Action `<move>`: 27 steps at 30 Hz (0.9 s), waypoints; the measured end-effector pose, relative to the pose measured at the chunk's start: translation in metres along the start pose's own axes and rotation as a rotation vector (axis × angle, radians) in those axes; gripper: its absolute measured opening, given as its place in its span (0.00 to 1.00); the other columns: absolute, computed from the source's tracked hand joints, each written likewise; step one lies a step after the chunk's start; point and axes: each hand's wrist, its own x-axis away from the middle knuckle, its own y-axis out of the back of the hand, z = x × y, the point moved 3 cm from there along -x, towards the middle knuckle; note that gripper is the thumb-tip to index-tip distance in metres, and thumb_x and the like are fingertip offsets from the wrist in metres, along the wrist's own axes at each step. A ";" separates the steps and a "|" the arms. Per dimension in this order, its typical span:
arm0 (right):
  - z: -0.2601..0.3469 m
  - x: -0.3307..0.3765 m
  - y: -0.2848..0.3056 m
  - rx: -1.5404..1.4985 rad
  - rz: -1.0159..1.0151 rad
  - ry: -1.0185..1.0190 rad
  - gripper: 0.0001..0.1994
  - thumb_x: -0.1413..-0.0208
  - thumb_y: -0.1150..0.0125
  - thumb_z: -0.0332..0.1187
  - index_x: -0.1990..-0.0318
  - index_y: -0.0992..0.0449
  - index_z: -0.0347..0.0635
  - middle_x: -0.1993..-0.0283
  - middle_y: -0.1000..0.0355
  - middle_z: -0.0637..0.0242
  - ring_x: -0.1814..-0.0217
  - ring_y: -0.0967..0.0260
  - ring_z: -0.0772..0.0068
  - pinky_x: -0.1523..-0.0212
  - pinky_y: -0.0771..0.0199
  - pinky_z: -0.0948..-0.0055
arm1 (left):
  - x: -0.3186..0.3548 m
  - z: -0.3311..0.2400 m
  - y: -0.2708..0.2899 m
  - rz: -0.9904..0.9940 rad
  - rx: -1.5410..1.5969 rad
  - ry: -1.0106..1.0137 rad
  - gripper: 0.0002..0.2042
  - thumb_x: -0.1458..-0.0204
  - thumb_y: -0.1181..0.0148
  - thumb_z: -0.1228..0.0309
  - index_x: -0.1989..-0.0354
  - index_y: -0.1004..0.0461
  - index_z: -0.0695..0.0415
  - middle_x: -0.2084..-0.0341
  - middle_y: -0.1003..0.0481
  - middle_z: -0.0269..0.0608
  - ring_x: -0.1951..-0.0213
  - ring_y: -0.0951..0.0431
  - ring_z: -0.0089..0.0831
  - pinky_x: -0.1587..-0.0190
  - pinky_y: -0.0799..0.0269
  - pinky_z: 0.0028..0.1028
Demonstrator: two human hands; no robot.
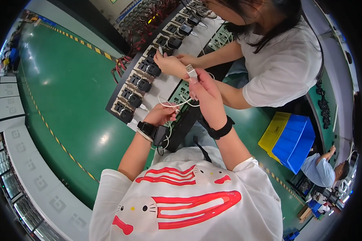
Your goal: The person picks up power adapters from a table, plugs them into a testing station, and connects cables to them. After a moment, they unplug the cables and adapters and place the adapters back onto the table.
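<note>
My right hand (210, 94) is raised over the bench edge, its thumb and fingers pinching the white USB cable. The cable's metal-tipped USB plug (191, 71) sticks up past the fingertips. Lower and to the left, my left hand (159, 115) is closed, with its fingertips on a white cable end (177, 111). A loop of white cable (173, 106) hangs between both hands. Just left of my left hand, black power adapters (126, 114) sit in a row of sockets. A black adapter (161, 135) lies by my left wrist.
A co-worker in a white shirt (277, 60) stands close on the right, with a hand (171, 65) at the socket row. Red wires (121, 66) bunch behind the sockets. Blue and yellow bins (295, 138) stand at right. Green floor (74, 108) extends left.
</note>
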 end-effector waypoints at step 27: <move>0.006 0.036 0.012 -0.028 -0.109 -0.041 0.09 0.39 0.56 0.31 0.57 0.34 0.36 0.77 0.45 0.77 0.76 0.51 0.86 0.74 0.49 0.84 | -0.021 -0.009 -0.017 -0.630 -1.256 -0.618 0.05 0.56 0.44 0.77 0.71 0.25 0.62 0.74 0.26 0.52 0.69 0.25 0.48 0.65 0.29 0.36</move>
